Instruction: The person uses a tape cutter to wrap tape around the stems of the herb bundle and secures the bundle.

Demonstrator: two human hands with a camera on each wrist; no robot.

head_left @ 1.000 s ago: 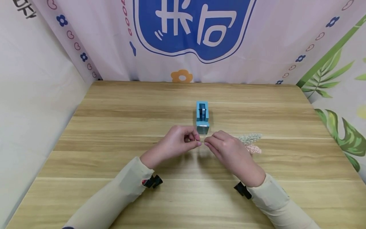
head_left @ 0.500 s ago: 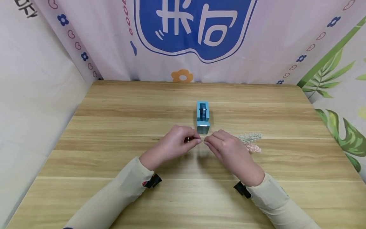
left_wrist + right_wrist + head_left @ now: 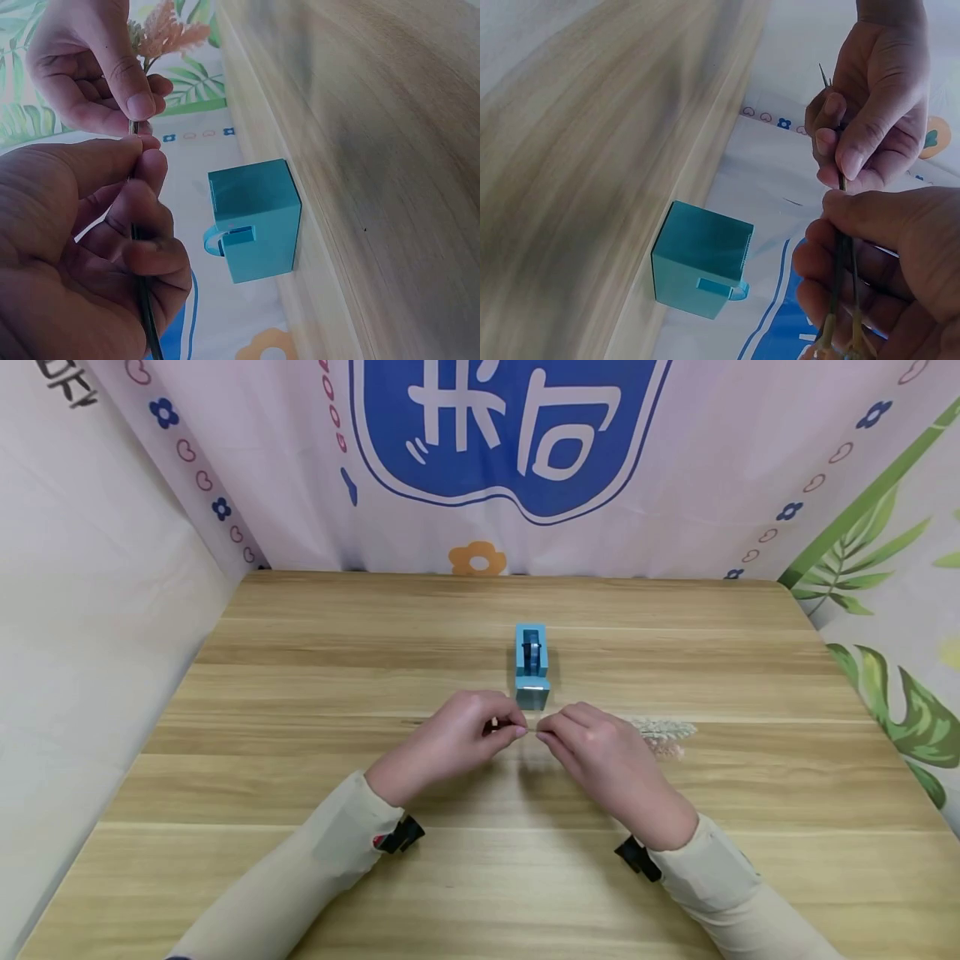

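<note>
Cloth (image 3: 300,485) with a big blue emblem (image 3: 465,472) closes off the far side at 12 o'clock, taking the meeting fingertips as the clock's middle and 12 as straight away from the person. A white sheet (image 3: 97,610) hangs between 9 and 10, a leaf-print sheet (image 3: 911,618) between 2 and 3. The wood-grain tabletop (image 3: 337,643) spreads below the hands. Long beige sleeves (image 3: 300,860) come in from 8 and 4 o'clock. At 12, just beyond the fingertips, a blue tape dispenser (image 3: 531,685) stands on the tabletop, its roll (image 3: 532,652) showing in the top; it is the nearest thing ahead of the hands. A small black camera (image 3: 400,835) sits at each cuff.

The left hand (image 3: 461,731), at 9 o'clock, has its fingers curled in and pinches thin dark stems (image 3: 149,319) between thumb and forefinger; they run back past its palm. The right hand (image 3: 596,743), at 3, is bent round the same stems, thumb and forefinger pinching just beside the left fingertips. Its back hides part of the flowers (image 3: 663,729), one pale green and one pink, which poke out beyond it at 3 o'clock. A short bit of stem shows between the two pinches.
</note>
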